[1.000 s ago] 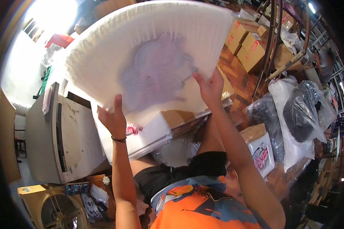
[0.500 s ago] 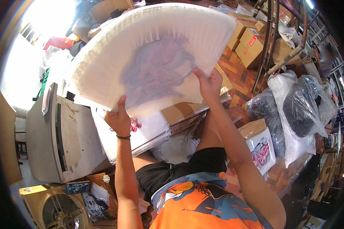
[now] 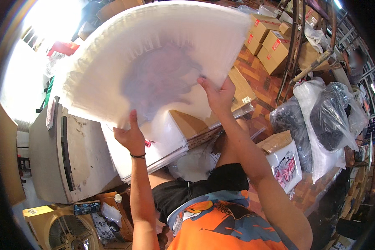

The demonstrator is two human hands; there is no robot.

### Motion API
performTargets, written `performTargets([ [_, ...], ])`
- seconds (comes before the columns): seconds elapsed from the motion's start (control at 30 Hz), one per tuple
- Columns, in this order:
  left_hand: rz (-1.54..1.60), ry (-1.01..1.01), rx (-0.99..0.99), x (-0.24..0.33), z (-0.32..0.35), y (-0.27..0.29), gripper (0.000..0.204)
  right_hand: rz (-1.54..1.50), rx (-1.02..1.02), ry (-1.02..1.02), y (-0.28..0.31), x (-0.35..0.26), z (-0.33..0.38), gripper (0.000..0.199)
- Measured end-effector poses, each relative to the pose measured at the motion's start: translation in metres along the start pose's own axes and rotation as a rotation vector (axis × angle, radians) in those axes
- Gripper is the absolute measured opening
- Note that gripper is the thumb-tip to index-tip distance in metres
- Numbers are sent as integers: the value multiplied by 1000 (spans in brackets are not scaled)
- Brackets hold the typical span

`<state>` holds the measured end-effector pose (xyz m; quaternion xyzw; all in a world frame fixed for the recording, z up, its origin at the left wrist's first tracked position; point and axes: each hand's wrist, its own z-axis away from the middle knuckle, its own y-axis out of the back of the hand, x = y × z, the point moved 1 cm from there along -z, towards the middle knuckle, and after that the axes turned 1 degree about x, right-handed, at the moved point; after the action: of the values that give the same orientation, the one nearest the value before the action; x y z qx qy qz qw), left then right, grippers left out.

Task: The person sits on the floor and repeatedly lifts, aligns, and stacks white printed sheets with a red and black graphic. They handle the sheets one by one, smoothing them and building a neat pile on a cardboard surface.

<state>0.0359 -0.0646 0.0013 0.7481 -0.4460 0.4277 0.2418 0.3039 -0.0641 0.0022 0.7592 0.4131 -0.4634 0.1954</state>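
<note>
at the lower edge of the raised stack of clear bags (image 3: 154,66), the left hand (image 3: 131,137) gripped the stack with its fingers curled under the edge and the thumb pointing up against the near face. the right hand (image 3: 218,96) held the same edge further right, its fingers spread flat on the near face and the thumb hidden behind. the stack was fanned wide and held up above the lap, tilted toward the camera, and a dark purple printed garment showed through its middle layers. directly beneath the hands lay a flat pile of white packages (image 3: 154,146), resting partly on the person's knees. left of that pile stood a worn grey metal cabinet (image 3: 66,158), and a yellow fan (image 3: 64,229) sat below it. right of the right forearm stood a small open cardboard box (image 3: 283,158) with a printed side, then large plastic sacks (image 3: 321,121) of dark goods. brown cartons (image 3: 271,41) were stacked behind on the wooden floor.
</note>
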Motion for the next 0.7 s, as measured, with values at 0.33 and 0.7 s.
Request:
performTargets([
  [0.33,-169,-68,-41,-4,-4,-11,27,-33,87,22,-1,5,-9,36],
  [0.7,-55,455,-523,1,-83,22,36,303,-289,-149,-5,-6,-64,38],
])
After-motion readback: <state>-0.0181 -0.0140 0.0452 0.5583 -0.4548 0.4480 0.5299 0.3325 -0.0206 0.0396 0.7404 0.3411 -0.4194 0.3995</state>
